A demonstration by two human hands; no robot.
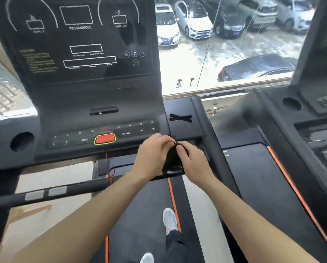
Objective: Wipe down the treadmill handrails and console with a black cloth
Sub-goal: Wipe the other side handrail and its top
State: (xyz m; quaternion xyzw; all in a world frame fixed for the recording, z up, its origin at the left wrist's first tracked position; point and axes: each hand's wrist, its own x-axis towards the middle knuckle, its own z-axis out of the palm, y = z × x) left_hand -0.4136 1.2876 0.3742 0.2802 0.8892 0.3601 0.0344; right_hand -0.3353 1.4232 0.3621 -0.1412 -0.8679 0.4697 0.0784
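Note:
A black cloth [172, 155] is bunched between both hands, just below the front edge of the treadmill console [94, 76]. My left hand [151, 156] curls its fingers over the cloth's top from the left. My right hand [192, 162] pinches it from the right. The console's black screen rises at the upper left, with a button strip and a red stop button [104, 139] under it. The right handrail [212, 141] runs down just right of my hands. The left handrail [45, 193] with two silver pads crosses the lower left.
A second treadmill [295, 149] stands close on the right. Cup holes [22, 141] sit in the console's side trays. Behind the consoles a window looks down on parked cars. My shoes stand on the orange-edged belt [145, 215].

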